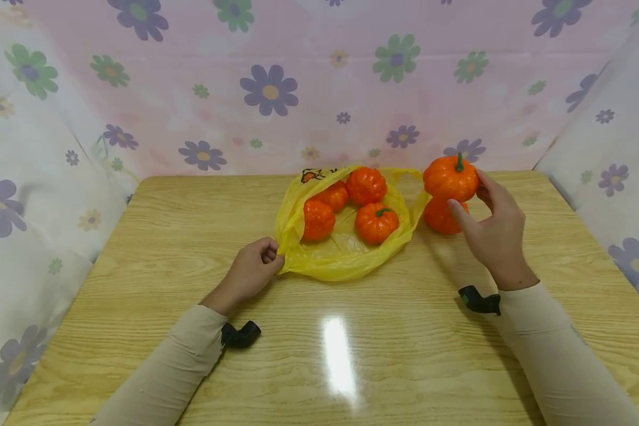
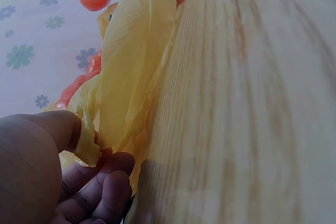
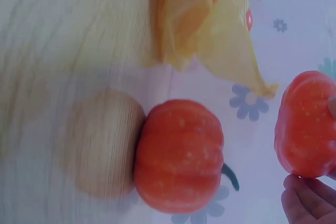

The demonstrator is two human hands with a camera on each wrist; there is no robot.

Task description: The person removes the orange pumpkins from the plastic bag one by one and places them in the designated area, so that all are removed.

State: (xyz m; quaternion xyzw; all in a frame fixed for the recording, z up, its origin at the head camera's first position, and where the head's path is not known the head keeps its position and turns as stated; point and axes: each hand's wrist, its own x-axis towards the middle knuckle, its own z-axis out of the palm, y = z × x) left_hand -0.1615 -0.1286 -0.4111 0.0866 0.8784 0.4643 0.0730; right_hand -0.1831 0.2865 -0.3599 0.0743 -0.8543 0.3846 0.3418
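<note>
A yellow plastic bag (image 1: pixel 330 269) lies on the table with its mouth spread wide and several small orange pumpkins (image 1: pixel 366 186) inside. My left hand (image 1: pixel 252 269) pinches the bag's near left edge; in the left wrist view the gathered plastic (image 2: pixel 89 140) runs between thumb and fingers. Right of the bag, my right hand (image 1: pixel 497 236) holds an orange pumpkin (image 1: pixel 449 179) with a green stem, raised off the table between thumb and fingers. Below it, another pumpkin (image 3: pixel 181 156) rests on the table beside the bag, partly hidden in the head view by the held one and the thumb.
The wood-grain table (image 1: pixel 191 207) ends at a flowered cloth backdrop (image 1: pixel 309 89), with similar cloth on both sides. A bag handle (image 1: pixel 419 207) sticks out toward the loose pumpkin. Black wrist mounts (image 1: pixel 242 335) jut from both sleeves.
</note>
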